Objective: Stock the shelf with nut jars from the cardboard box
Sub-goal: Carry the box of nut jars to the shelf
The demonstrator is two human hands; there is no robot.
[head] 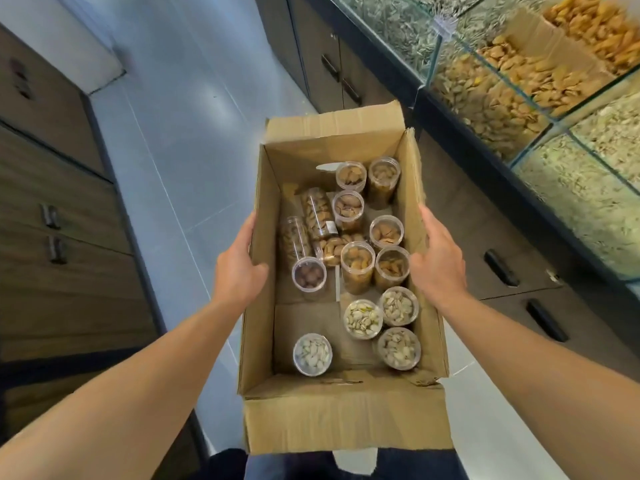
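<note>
An open cardboard box (263,334) is held up in front of me over the aisle floor. Inside it are several clear plastic nut jars: pistachio jars (363,319) near me, almond and brown-nut jars (357,266) upright in the middle and at the far end, and a few lying on their side (317,214). My left hand (239,268) grips the box's left wall, thumb inside and fingers outside. My right hand (438,261) grips the right wall the same way.
A glass display counter (519,98) with bins of bulk nuts and seeds runs along the right, over dark cabinets with handles (500,268). Wooden drawers (52,237) line the left side. A pale tiled floor (180,133) runs between them.
</note>
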